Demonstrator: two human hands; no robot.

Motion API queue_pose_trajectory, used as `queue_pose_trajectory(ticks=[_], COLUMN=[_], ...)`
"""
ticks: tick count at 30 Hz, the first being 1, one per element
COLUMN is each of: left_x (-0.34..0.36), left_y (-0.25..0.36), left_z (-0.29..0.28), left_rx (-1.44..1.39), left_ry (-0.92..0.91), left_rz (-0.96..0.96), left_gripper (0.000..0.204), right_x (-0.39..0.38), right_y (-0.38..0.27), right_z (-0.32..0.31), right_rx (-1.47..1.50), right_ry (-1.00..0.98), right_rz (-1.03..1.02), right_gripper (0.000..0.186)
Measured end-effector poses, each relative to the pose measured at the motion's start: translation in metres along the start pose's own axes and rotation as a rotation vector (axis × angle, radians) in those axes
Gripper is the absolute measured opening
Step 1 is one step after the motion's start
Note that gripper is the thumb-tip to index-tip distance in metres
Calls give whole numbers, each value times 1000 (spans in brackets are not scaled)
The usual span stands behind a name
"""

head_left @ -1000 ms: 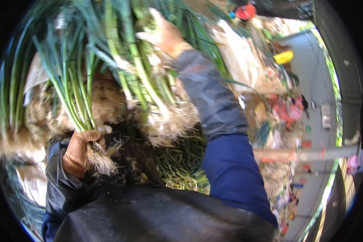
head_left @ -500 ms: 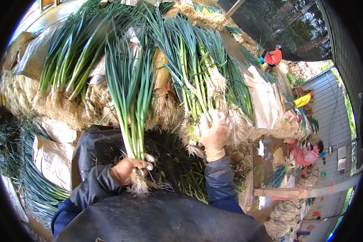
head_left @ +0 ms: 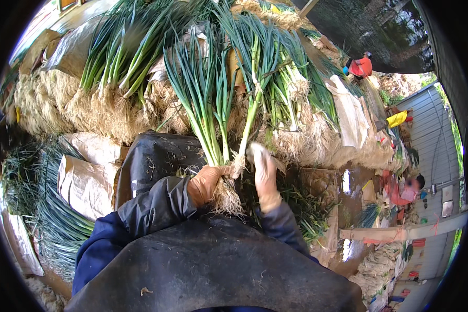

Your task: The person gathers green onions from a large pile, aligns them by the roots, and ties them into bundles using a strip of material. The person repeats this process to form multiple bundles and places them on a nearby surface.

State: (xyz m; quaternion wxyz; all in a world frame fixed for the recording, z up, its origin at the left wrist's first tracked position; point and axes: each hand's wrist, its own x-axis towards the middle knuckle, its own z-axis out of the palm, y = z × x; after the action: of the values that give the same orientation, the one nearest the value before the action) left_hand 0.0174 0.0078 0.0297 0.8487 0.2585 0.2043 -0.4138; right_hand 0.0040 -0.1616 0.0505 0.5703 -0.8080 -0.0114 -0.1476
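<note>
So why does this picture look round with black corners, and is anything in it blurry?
In the head view the fisheye lens bends straight edges toward a dark circular rim. Bright sun lights the heaped green onions. The right hand is smeared by motion, while the left hand gripping a bunch of green onions looks sharper.

Bright daylight falls on an outdoor work place. Far across the scene lies a long heap of green onions with pale roots. At right stands a grey metal wall, with wet muddy ground near it, perhaps puddles.
</note>
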Motion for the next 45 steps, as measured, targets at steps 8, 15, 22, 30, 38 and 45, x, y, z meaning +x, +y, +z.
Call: queue_pose_trajectory(ticks=[8,15,22,30,38,45], left_x=[-32,-19,-31,-43,-43,-35], left_y=[-9,-49,-38,-67,-76,-74], left_z=[-19,-31,-6,-18,-24,-29], left_rx=[-83,181,15,30,37,-240], left_ry=[-67,61,-28,-341,-234,-280], left_rz=[21,88,-75,-343,-249,-127], left_gripper=[22,15,12,15,18,13], right_x=[23,-6,-62,-7,-56,-157], right_y=[-11,23,-6,4,25,62], right_z=[28,44,-10,-20,-3,-101], right_rx=[343,-575,-306,733,372,392], right_ry=[144,142,-76,-49,47,-316], right_rz=[297,-16,-207,435,370,540], right_gripper=[36,41,33,48,39,22])
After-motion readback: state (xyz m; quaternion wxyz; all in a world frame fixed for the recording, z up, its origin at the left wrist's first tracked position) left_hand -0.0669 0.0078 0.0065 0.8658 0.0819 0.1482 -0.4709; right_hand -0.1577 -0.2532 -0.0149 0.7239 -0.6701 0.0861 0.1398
